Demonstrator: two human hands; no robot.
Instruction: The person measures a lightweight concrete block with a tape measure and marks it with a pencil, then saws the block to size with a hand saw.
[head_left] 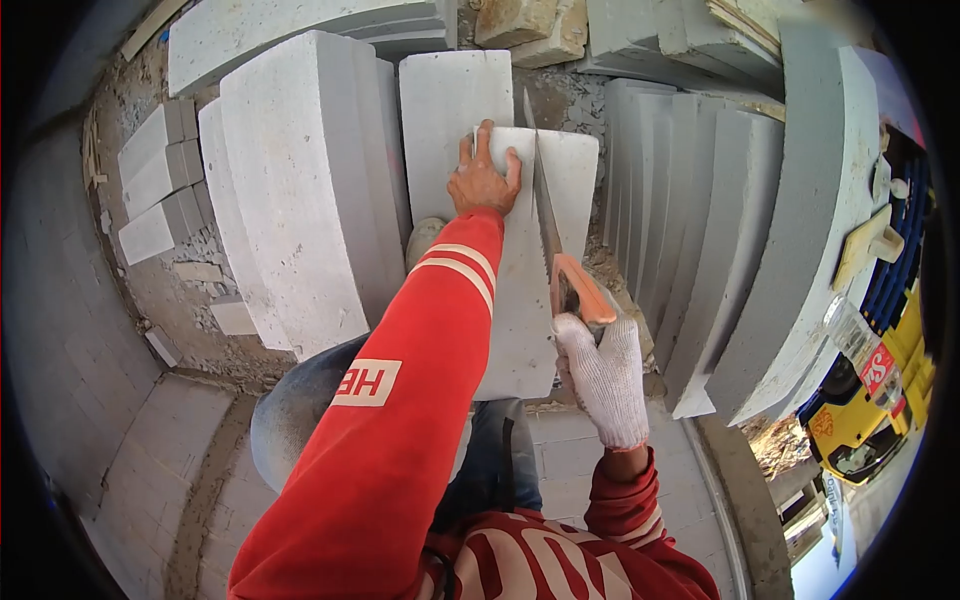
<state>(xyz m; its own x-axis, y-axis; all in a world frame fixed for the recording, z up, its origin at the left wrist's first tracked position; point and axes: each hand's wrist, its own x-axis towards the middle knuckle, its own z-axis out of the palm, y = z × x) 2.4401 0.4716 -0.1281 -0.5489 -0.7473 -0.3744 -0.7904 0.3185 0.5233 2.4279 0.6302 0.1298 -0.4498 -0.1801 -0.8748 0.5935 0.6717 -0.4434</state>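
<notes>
A white aerated concrete block (525, 300) lies lengthwise in front of me, propped over my knee. My bare left hand (482, 180) presses flat on its far end, fingers spread near the top edge. My right hand (603, 375), in a white knitted glove, grips the orange handle of a hand saw (549, 225). The saw's blade runs along the block's length, set into its top face just right of my left hand.
Stacks of white blocks (300, 190) stand on the left, and upright ones (720, 240) on the right. Smaller blocks (155, 180) lie at far left on rubble. A trowel-like float (868, 245) rests on the right stack. A yellow machine (860, 420) is far below at right.
</notes>
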